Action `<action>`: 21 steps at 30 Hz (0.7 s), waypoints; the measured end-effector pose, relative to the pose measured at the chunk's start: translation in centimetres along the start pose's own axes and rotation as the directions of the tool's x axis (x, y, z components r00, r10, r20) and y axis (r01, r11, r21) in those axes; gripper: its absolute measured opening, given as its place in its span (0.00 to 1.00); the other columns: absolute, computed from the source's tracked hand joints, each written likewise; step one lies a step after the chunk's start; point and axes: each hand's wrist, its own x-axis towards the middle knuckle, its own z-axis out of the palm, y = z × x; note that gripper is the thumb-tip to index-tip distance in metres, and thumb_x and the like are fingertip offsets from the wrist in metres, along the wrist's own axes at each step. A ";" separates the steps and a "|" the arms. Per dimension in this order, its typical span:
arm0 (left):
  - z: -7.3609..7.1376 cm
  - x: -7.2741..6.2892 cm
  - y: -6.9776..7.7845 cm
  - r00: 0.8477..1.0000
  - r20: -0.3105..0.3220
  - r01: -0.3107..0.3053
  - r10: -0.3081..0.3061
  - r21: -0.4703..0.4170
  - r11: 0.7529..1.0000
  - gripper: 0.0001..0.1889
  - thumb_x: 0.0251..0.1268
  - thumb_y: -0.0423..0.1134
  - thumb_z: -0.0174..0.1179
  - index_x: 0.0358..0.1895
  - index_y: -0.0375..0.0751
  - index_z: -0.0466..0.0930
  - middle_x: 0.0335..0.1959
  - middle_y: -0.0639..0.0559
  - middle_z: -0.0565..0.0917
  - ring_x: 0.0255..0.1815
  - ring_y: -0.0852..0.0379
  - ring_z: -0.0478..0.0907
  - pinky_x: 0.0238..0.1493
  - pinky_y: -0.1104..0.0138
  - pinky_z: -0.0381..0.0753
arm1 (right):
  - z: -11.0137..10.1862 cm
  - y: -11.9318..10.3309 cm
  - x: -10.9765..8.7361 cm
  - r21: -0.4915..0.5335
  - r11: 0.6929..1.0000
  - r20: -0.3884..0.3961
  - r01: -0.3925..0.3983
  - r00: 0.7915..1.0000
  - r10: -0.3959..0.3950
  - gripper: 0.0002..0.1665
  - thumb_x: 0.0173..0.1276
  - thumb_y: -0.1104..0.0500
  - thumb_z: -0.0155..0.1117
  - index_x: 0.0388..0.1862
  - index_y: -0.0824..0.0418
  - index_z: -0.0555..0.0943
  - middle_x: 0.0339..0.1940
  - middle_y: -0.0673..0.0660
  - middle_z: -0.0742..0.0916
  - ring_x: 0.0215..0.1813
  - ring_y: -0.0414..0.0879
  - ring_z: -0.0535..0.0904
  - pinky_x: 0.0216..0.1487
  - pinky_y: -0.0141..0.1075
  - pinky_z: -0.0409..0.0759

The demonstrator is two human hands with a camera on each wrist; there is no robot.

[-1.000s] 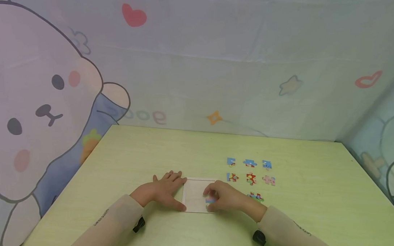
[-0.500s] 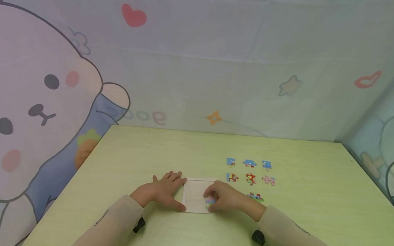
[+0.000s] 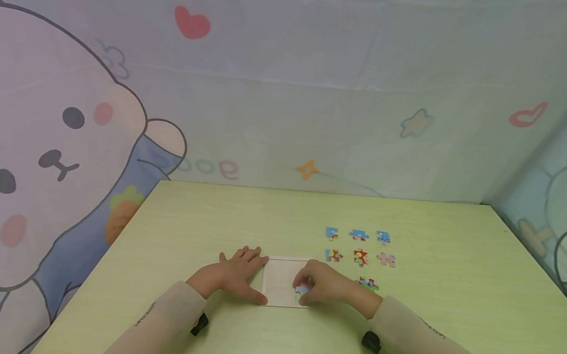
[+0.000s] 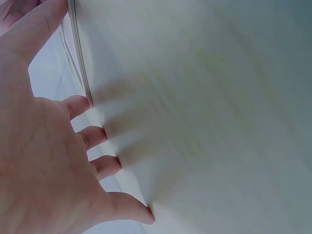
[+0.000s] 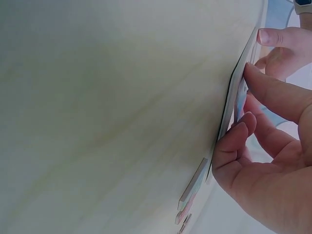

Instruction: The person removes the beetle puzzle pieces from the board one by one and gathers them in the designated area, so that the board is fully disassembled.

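Observation:
A square white puzzle tray with a thin raised rim lies on the table in front of the person. My left hand is spread flat at its left side, thumb and index fingertip against the rim; the other fingertips rest on the tabletop in the left wrist view. At the tray's lower right corner, my right hand holds a blue and pink jigsaw piece between thumb and fingers. The right wrist view shows this jigsaw piece low over the tray, partly hidden by the curled fingers.
Several loose jigsaw pieces lie in rows right of the tray, among them a red piece, a pink piece and a blue corner piece. One green and red piece sits close behind the right wrist. A printed cloth hangs behind the table.
The jigsaw piece under the right fingers has shifted and turned slightly in the tray's corner, showing more of its face than a second ago. Both hands have stayed in place.

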 end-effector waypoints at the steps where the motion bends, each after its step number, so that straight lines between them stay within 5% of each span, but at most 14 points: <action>1: 0.0 0.0 0.0 1.000 0.000 0.000 0.000 0.001 1.000 0.50 0.58 0.63 0.68 0.79 0.44 0.56 0.81 0.39 0.50 0.80 0.35 0.41 0.63 0.24 0.42 | 0.0 0.0 0.0 -0.003 1.000 0.001 -0.001 1.000 0.001 0.10 0.53 0.69 0.77 0.35 0.65 0.86 0.30 0.51 0.77 0.37 0.43 0.69 0.38 0.33 0.70; 21: 0.1 -0.2 0.0 1.000 -0.004 0.001 -0.001 0.004 1.000 0.51 0.57 0.64 0.67 0.79 0.44 0.56 0.81 0.40 0.50 0.80 0.36 0.41 0.63 0.24 0.42 | -1.1 0.9 -0.4 0.016 1.000 -0.002 0.025 1.000 -0.025 0.05 0.71 0.66 0.62 0.39 0.60 0.85 0.33 0.47 0.83 0.35 0.40 0.72 0.39 0.33 0.73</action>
